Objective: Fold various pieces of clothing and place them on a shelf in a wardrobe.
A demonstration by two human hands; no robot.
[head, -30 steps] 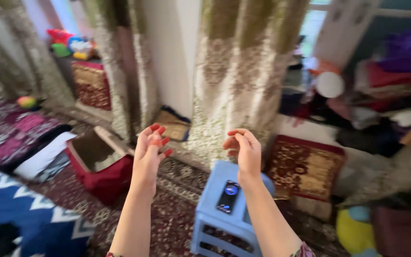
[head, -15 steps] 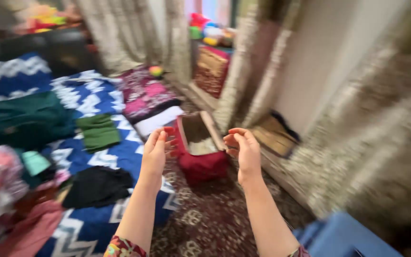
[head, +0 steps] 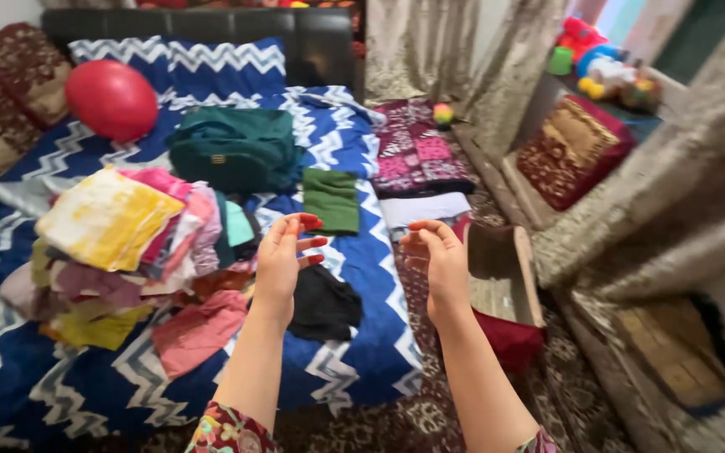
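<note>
My left hand (head: 283, 260) is raised in front of me, palm inward, fingers apart, holding nothing. My right hand (head: 436, 264) hovers beside it, also empty with loosely curled fingers. Both float above a bed with a blue and white zigzag cover (head: 354, 277). Below my left hand lies a black garment (head: 325, 306). A heap of mixed coloured clothes (head: 127, 243) sits left of it. A folded green cloth (head: 331, 200) and a dark green garment (head: 232, 151) lie further up the bed.
A red ball (head: 112, 99) rests near the bed's dark headboard. An open red box (head: 501, 289) stands on the patterned carpet right of the bed. Curtains (head: 656, 201), a patterned cushion (head: 576, 147) and toys (head: 597, 63) fill the right side.
The view has swung left from the curtains and blue stool to the bed with clothes. Both hands keep the same raised, empty pose.
</note>
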